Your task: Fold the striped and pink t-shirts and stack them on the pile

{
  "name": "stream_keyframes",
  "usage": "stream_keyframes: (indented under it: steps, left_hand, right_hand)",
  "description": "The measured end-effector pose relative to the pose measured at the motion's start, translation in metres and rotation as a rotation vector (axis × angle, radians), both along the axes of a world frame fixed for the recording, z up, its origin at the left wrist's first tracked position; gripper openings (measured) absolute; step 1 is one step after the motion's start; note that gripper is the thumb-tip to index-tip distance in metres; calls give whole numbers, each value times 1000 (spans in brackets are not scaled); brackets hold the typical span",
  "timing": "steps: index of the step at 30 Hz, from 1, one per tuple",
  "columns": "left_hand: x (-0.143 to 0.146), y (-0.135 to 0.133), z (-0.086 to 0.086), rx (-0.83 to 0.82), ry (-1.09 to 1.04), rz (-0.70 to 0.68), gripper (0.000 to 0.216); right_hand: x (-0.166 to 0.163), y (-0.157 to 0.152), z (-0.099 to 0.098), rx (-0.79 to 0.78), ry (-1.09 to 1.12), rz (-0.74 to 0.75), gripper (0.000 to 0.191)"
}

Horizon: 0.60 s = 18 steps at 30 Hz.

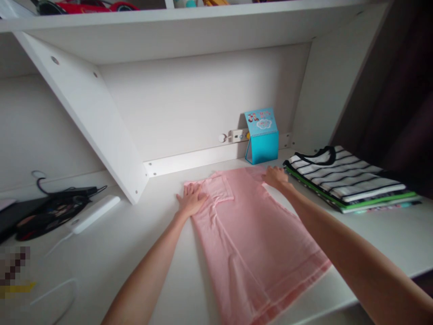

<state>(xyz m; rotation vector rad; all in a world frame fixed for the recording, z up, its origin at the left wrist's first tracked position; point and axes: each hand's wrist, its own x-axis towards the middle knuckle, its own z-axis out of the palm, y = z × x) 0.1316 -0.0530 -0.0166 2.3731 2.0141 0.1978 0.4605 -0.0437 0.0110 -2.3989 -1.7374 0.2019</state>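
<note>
A pink shirt (257, 225) lies spread on the white desk, its hem toward me. Its left side is folded inward, and a sleeve (221, 187) lies doubled back over the fold. My left hand (192, 198) rests on the shirt's far left corner, fingers spread and pressed down on the cloth. At the far right corner, my right hand (276, 177) has its fingers curled on the edge of the pink cloth; the fingertips are partly hidden. Creases run down the folded left part.
Folded clothes (348, 178), a striped one on top, are stacked at the right. A blue desk calendar (262, 135) stands at the back by a white power socket (238, 135). On the left lie a white power strip (96, 214) and a dark round item (50, 219). A shelf (203, 38) overhangs the desk.
</note>
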Motion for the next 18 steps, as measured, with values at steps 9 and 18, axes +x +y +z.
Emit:
stream_keyframes:
  steps: [9, 18]
  left_hand:
    - [-1, -3, -2, 41, -19, -15, 66]
    - [-1, -8, 0, 88, -101, -183, 49]
  right_hand:
    - [34, 14, -7, -177, 196, -162, 30]
    - [-27, 14, 62, 63, 236, 158, 22]
